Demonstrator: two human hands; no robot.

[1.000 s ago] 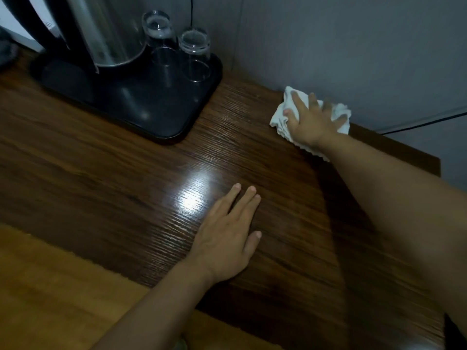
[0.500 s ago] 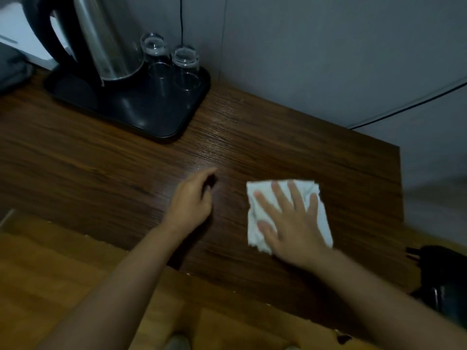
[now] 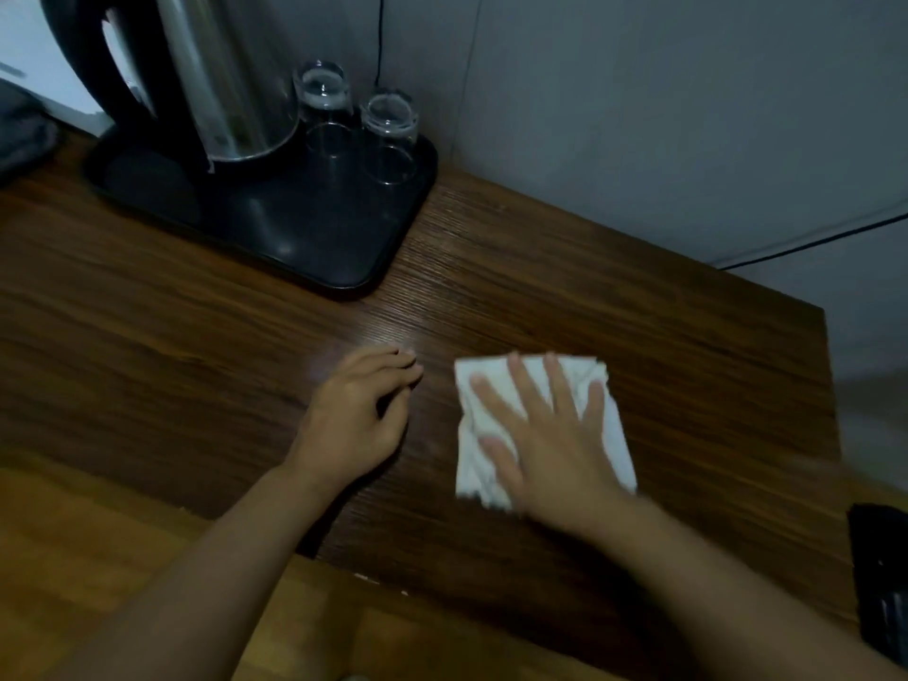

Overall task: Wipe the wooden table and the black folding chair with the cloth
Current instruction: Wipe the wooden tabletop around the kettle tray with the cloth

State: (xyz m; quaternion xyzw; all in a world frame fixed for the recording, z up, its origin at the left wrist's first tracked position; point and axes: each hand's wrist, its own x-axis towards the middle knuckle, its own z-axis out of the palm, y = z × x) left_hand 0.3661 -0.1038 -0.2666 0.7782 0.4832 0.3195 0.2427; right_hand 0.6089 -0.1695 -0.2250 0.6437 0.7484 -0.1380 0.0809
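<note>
A white folded cloth (image 3: 611, 425) lies flat on the dark wooden table (image 3: 663, 336), right of the middle. My right hand (image 3: 550, 444) presses down on it with straight, spread fingers. My left hand (image 3: 354, 420) rests on the bare wood just left of the cloth, its fingers loosely curled and holding nothing. A black object (image 3: 879, 582) shows at the lower right edge beyond the table's end; it may be the black folding chair.
At the back left a black tray (image 3: 314, 248) carries a steel kettle (image 3: 216, 76) and two upturned glasses (image 3: 354, 125). A grey wall with a black cable (image 3: 810, 245) runs behind. Wooden floor (image 3: 98, 557) lies below the near edge.
My right hand slid the cloth from the far back edge by the wall toward me, then held about still. My left hand lifted from flat into a loose curl.
</note>
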